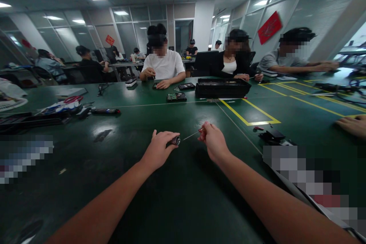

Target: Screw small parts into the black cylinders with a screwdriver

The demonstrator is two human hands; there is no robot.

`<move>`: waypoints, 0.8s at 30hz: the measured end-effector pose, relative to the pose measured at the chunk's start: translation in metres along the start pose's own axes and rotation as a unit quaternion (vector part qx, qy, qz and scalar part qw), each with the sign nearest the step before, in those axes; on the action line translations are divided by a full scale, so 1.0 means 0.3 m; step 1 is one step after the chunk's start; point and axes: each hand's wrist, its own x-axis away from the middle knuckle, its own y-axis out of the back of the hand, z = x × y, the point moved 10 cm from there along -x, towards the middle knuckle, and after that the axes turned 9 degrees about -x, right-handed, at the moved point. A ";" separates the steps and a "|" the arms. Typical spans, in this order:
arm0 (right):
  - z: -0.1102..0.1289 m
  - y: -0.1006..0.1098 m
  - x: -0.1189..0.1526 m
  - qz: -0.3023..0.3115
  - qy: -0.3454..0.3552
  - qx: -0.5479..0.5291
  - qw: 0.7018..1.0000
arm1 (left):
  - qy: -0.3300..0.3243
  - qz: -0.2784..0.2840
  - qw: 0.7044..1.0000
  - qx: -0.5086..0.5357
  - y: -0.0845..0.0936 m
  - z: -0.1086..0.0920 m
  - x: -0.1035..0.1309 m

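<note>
Near the middle of the green table (160, 202), my left hand (160, 148) is closed round a small dark cylinder (177, 140) with a metallic end facing right. To its right, my right hand (213, 141) grips a thin screwdriver (191, 135) by its reddish handle. The screwdriver's shaft slants down and left, its tip just short of the cylinder's end. A small gap shows between tip and cylinder. Both hands are above the tabletop.
Beyond my hands lie a green circuit board (176, 97) and a long black case (222, 88). A black tube (105, 111) and red-handled scissors (73, 99) are at left. Black parts (276, 137) lie right. People sit across the table; another person's hand (353, 125) rests at the right edge.
</note>
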 end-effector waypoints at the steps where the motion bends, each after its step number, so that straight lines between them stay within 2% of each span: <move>1: 0.004 0.001 -0.001 -0.001 0.011 0.012 1.000 | 0.005 0.012 1.000 0.003 -0.013 0.010 -0.001; 5: 0.024 -0.006 0.006 0.004 0.046 0.049 0.998 | 0.014 0.020 1.000 0.002 -0.033 0.036 -0.002; 16: 0.058 -0.061 0.034 0.060 0.095 0.088 0.990 | 0.022 0.031 0.999 0.010 -0.032 0.022 0.007; 24: 0.142 -0.110 0.090 0.104 0.177 0.189 0.960 | 0.011 0.030 0.999 0.005 -0.034 0.015 0.006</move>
